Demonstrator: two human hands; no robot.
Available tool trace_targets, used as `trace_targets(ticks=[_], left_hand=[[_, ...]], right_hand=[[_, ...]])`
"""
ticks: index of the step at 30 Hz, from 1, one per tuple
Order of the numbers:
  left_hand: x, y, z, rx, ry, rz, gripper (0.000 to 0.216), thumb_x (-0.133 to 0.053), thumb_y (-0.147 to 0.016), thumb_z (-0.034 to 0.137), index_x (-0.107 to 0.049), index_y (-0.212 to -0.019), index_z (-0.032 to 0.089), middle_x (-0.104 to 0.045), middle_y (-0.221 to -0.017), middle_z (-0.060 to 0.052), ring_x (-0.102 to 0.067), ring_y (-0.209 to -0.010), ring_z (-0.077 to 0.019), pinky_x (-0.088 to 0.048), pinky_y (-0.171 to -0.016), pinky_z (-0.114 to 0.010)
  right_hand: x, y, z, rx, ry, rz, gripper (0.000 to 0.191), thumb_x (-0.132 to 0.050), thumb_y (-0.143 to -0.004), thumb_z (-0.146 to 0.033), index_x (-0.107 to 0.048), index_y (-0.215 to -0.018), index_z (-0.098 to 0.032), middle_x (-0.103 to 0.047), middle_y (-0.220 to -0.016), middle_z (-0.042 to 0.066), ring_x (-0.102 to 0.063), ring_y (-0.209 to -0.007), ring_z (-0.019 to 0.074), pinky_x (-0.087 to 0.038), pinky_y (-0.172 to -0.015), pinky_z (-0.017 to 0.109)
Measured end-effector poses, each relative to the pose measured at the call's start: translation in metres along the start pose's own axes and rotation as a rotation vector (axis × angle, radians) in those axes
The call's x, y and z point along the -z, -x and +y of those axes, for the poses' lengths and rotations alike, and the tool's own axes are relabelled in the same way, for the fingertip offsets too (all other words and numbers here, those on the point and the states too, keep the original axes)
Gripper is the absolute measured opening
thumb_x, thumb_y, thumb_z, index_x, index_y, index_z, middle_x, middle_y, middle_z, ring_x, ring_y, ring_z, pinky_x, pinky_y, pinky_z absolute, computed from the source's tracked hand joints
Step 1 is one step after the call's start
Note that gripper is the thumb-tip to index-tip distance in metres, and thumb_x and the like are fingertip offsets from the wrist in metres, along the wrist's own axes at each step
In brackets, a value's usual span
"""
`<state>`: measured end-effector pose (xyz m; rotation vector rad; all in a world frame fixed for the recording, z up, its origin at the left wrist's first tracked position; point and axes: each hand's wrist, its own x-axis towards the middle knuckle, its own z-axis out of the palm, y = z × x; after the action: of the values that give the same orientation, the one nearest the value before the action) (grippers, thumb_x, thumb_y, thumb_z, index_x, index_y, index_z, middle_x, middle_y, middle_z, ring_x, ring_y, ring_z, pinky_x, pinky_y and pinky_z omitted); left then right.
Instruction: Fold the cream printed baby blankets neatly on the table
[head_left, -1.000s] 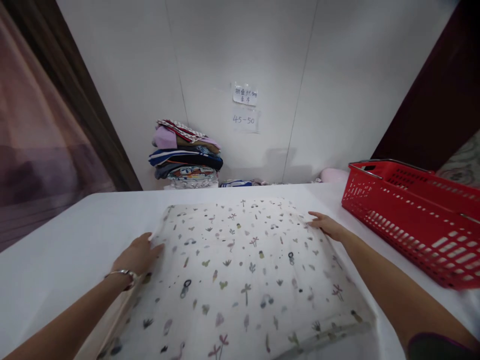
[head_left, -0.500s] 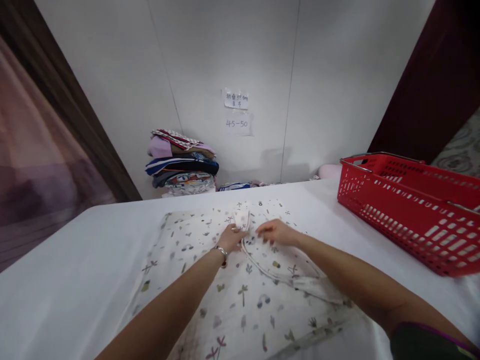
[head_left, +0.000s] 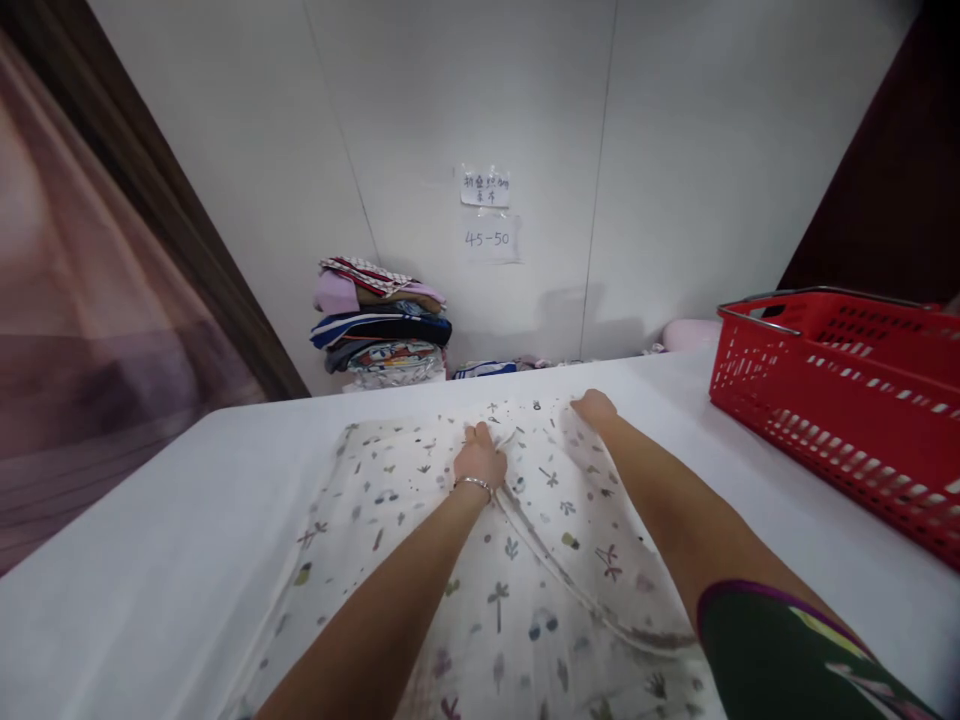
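Two hands apart: my left hand (head_left: 481, 462) palm-down on the palm-tree-print cloth (head_left: 570, 515), right hand (head_left: 596, 408) at its far corner (grip? can't tell). Press lightly, get the flap edge (head_left: 559, 572) straight.

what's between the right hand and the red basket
In the head view, a stretch of the white table lies between the right hand, at the printed cloth, and the red basket.

White cloth (head_left: 521, 585) with small palm and rainbow prints lies partly folded on the desk (head_left: 150, 520), one loose edge slanting from its centre toward four o'clock.
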<state>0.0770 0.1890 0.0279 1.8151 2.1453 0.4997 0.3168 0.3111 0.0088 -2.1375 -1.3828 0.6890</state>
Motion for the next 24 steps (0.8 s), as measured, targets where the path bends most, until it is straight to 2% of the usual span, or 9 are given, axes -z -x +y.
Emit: trace_targets(ticks=[5, 9, 12, 16, 19, 24], left_hand=[[0.009, -0.018, -0.024, 0.241, 0.257, 0.002, 0.027, -0.051, -0.072, 0.022, -0.050, -0.098, 0.016, -0.061, -0.098, -0.015, -0.059, -0.092, -0.0263, -0.042, -0.072, -0.032], [0.010, -0.023, -0.035, 0.306, 0.340, -0.006, 0.025, -0.058, -0.068, 0.032, -0.051, -0.086, 0.016, -0.062, -0.096, -0.014, -0.059, -0.092, -0.0251, -0.043, -0.067, -0.028], [0.011, -0.022, -0.035, 0.314, 0.397, -0.004, 0.026, -0.063, -0.063, 0.033, -0.050, -0.080, 0.018, -0.063, -0.093, -0.013, -0.059, -0.090, -0.0244, -0.043, -0.064, -0.027], [0.013, -0.020, -0.035, 0.310, 0.459, 0.004, 0.013, -0.057, -0.064, 0.022, -0.046, -0.070, 0.019, -0.062, -0.082, -0.009, -0.060, -0.077, -0.0211, -0.042, -0.058, -0.026], [0.016, -0.018, -0.035, 0.315, 0.519, 0.005, 0.011, -0.053, -0.066, 0.021, -0.043, -0.066, 0.020, -0.059, -0.072, -0.006, -0.059, -0.066, -0.0180, -0.042, -0.052, -0.025], [0.025, -0.015, -0.030, 0.277, 0.625, -0.003, 0.011, -0.053, -0.068, 0.022, -0.044, -0.062, 0.020, -0.053, -0.058, 0.000, -0.056, -0.056, -0.0145, -0.043, -0.050, -0.023]], right_hand=[[-0.005, -0.011, -0.002, -0.101, -0.073, -0.073, 0.018, -0.071, -0.058, -0.022, -0.063, -0.072, -0.014, -0.063, -0.067, 0.013, -0.062, -0.080, 0.0310, -0.046, -0.059, 0.033], [0.000, -0.008, -0.002, -0.131, -0.166, -0.122, 0.029, -0.073, -0.055, -0.025, -0.063, -0.080, -0.014, -0.061, -0.064, 0.010, -0.061, -0.068, 0.0273, -0.045, -0.052, 0.032], [0.005, -0.002, -0.005, -0.093, -0.272, -0.132, 0.039, -0.072, -0.056, -0.029, -0.061, -0.091, -0.017, -0.063, -0.072, 0.008, -0.060, -0.066, 0.0217, -0.045, -0.051, 0.029], [0.008, 0.004, -0.007, -0.056, -0.410, -0.149, 0.030, -0.061, -0.069, -0.036, -0.061, -0.091, -0.016, -0.064, -0.078, 0.008, -0.060, -0.064, 0.0165, -0.047, -0.053, 0.025], [0.008, 0.006, -0.008, -0.053, -0.470, -0.155, 0.030, -0.060, -0.069, -0.030, -0.060, -0.094, -0.014, -0.064, -0.079, 0.009, -0.060, -0.064, 0.0160, -0.047, -0.052, 0.024], [0.015, 0.012, -0.013, -0.013, -0.531, -0.086, 0.056, -0.061, -0.065, -0.022, -0.048, -0.119, -0.015, -0.063, -0.089, 0.009, -0.060, -0.067, 0.0166, -0.047, -0.051, 0.024]])
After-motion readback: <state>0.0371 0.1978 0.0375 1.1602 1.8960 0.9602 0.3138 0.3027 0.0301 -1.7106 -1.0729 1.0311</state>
